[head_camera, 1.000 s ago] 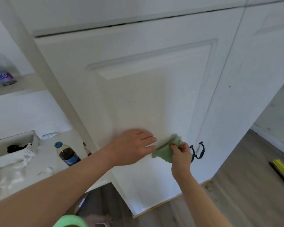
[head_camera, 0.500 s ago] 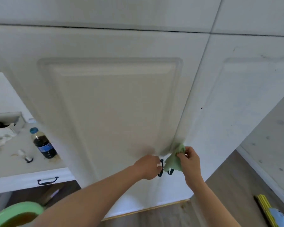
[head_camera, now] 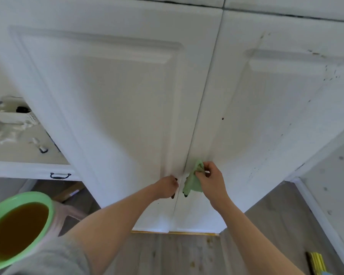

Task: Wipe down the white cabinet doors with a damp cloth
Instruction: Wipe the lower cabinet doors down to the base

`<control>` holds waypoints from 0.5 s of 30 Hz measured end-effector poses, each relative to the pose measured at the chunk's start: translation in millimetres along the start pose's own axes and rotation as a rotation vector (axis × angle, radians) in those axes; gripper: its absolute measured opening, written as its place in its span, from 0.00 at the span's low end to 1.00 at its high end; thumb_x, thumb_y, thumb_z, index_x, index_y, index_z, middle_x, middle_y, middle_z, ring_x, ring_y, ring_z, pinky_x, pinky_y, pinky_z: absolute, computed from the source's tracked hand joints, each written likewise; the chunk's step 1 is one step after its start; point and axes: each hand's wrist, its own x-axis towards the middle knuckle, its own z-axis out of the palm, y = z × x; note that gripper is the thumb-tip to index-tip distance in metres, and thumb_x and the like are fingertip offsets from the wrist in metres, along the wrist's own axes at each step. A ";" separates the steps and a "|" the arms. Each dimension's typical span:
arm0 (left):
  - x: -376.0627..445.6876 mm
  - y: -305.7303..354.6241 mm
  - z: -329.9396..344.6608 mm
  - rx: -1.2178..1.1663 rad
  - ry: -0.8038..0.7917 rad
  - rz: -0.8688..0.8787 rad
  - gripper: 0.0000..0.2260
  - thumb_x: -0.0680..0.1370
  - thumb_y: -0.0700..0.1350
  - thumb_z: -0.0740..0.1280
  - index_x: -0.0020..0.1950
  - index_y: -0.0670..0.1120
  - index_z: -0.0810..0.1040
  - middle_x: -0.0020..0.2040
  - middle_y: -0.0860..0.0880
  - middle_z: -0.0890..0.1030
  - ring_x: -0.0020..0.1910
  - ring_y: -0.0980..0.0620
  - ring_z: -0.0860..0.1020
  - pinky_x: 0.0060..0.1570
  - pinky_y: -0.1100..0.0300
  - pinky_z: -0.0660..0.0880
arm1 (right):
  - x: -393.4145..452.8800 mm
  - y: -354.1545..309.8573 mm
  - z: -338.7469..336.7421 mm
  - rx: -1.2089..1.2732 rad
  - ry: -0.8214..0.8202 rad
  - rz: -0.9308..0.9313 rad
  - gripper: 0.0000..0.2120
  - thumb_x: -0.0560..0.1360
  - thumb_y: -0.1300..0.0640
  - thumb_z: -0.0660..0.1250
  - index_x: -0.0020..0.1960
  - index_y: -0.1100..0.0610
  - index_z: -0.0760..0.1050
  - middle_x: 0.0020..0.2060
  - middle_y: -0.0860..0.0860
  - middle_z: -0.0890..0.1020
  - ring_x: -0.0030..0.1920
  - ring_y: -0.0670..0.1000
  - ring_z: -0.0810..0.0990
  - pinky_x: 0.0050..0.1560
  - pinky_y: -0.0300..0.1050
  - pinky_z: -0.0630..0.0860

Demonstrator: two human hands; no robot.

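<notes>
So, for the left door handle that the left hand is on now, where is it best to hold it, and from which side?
Grip the handle's middle bow, fingers curling in from the left, as the left hand does. It stands upright beside the seam, and the right door's handle and the green cloth in the right hand crowd the other side. Most of it is hidden by the hand.
</notes>
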 end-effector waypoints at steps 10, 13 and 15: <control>-73.8 -42.7 33.6 0.027 -0.159 0.080 0.09 0.83 0.43 0.56 0.60 0.46 0.74 0.62 0.45 0.78 0.54 0.48 0.77 0.51 0.59 0.74 | -42.5 -48.4 9.3 0.220 -0.046 -0.053 0.03 0.77 0.65 0.59 0.46 0.60 0.71 0.37 0.53 0.77 0.39 0.52 0.75 0.42 0.46 0.73; -116.4 -53.6 31.5 0.096 -0.198 0.141 0.13 0.84 0.44 0.57 0.68 0.47 0.70 0.63 0.45 0.78 0.56 0.47 0.78 0.53 0.59 0.73 | -73.8 -62.0 26.2 0.214 -0.083 -0.095 0.06 0.76 0.63 0.56 0.46 0.63 0.71 0.27 0.57 0.73 0.28 0.58 0.71 0.29 0.45 0.67; -145.8 -55.7 21.1 0.198 -0.132 0.246 0.17 0.84 0.46 0.57 0.73 0.48 0.67 0.67 0.46 0.77 0.62 0.46 0.77 0.59 0.56 0.73 | -91.7 -67.6 28.8 0.218 -0.051 -0.090 0.08 0.78 0.65 0.56 0.44 0.60 0.72 0.28 0.57 0.73 0.28 0.56 0.71 0.28 0.45 0.66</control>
